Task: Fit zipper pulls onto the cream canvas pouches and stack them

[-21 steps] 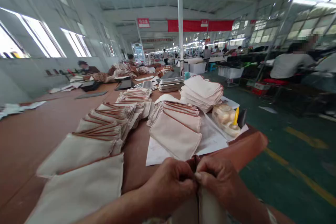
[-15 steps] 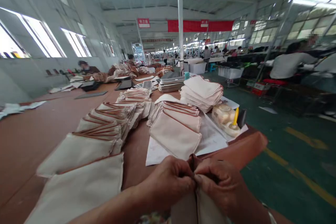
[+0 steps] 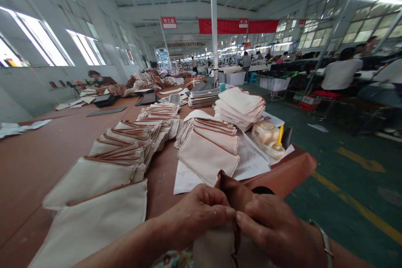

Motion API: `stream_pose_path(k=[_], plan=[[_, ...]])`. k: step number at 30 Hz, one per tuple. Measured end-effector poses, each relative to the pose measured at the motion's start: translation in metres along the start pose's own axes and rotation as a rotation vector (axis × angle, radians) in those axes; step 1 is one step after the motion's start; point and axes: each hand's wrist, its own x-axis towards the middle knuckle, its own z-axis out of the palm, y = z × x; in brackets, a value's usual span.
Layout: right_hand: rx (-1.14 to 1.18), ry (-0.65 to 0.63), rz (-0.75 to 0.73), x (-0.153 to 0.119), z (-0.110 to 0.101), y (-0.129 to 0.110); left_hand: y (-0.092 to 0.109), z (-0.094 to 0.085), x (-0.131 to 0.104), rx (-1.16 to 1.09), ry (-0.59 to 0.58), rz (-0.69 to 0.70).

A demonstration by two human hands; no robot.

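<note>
Both hands pinch a fabric panel (image 3: pixel 214 246), pale on one face and brown on the other, in front of my body. My left hand (image 3: pixel 202 209) is closed on it left of a brown seam or edge. Thumb to thumb with it, my right hand (image 3: pixel 273 222) is closed on the right side. Brown material stands up between and beyond the fingers. Just past my hands a stack of pale panels with brown edges (image 3: pixel 207 155) lies on white paper (image 3: pixel 184 178). A longer fanned row of similar panels (image 3: pixel 106 209) spreads to the left.
The brown table (image 3: pixel 63 142) ends at the right in a hanging brown edge (image 3: pixel 292 171). Beside the paper stands a cloudy glue container (image 3: pixel 266 134) with a yellow-handled tool (image 3: pixel 280 135). Farther back are a pale stack (image 3: pixel 240 106) and grey panels (image 3: pixel 204 96). Several people sit or stand beyond.
The fabric between my hands has opened wider, showing more brown inside. My right hand has turned slightly and moved right, its fingers more stretched over the material. The view has shifted slightly.
</note>
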Motion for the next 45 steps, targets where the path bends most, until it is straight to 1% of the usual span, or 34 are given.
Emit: stream_pose_path(k=[3,4,5,7,10,12,14,16,17,20,22,24,26,28,29,31,33,36,38,40,43,45], plan=[[-0.187,-0.020,-0.188,0.004,-0.008,-0.002,0.001,0.001,0.001,0.037,-0.024,0.022],[-0.213,-0.023,-0.222,0.005,-0.009,-0.002,0.002,0.001,0.002,0.062,-0.030,0.046],[-0.211,-0.019,-0.228,0.005,-0.010,-0.002,0.002,0.001,0.002,0.089,-0.030,0.073],[-0.117,0.012,-0.179,0.005,-0.009,-0.002,0.001,0.000,0.002,0.146,-0.028,0.125],[0.159,0.089,-0.004,0.005,-0.007,-0.007,-0.001,-0.002,0.002,0.220,-0.006,0.164],[0.360,0.127,0.174,0.006,-0.008,-0.012,-0.001,-0.003,0.001,0.255,0.018,0.164],[0.526,0.136,0.371,0.009,-0.009,-0.016,0.000,-0.002,0.000,0.279,0.041,0.160],[0.637,0.100,0.513,0.014,-0.009,-0.018,0.001,0.000,-0.001,0.304,0.048,0.170],[0.674,0.072,0.562,0.016,-0.009,-0.017,0.002,0.002,-0.001,0.318,0.050,0.180],[0.742,-0.038,0.643,0.024,-0.009,-0.013,0.002,0.008,0.000,0.371,0.071,0.226],[0.732,-0.128,0.631,0.029,-0.010,-0.009,0.002,0.012,0.001,0.426,0.097,0.258],[0.680,-0.213,0.579,0.033,-0.013,-0.006,0.004,0.014,0.001,0.496,0.117,0.279],[0.606,-0.266,0.509,0.035,-0.016,-0.004,0.007,0.015,0.000,0.566,0.143,0.288],[0.514,-0.276,0.428,0.035,-0.020,-0.004,0.012,0.014,-0.002,0.580,0.149,0.259],[0.464,-0.267,0.390,0.035,-0.021,-0.004,0.014,0.013,-0.003,0.556,0.132,0.226],[0.381,-0.245,0.334,0.033,-0.022,-0.005,0.017,0.010,-0.004,0.474,0.068,0.157],[0.336,-0.234,0.301,0.031,-0.022,-0.007,0.016,0.006,-0.003,0.412,0.020,0.122],[0.294,-0.206,0.268,0.029,-0.020,-0.009,0.011,0.003,0.002,0.412,0.037,0.110],[0.323,-0.189,0.278,0.028,-0.019,-0.008,0.009,0.004,0.005,0.421,0.038,0.108],[0.449,-0.206,0.330,0.028,-0.019,-0.005,0.008,0.007,0.006,0.426,0.027,0.132],[0.724,-0.256,0.470,0.028,-0.023,0.004,0.011,0.012,0.002,0.474,0.065,0.207],[0.836,-0.255,0.570,0.026,-0.028,0.009,0.014,0.014,-0.001,0.523,0.102,0.241]])
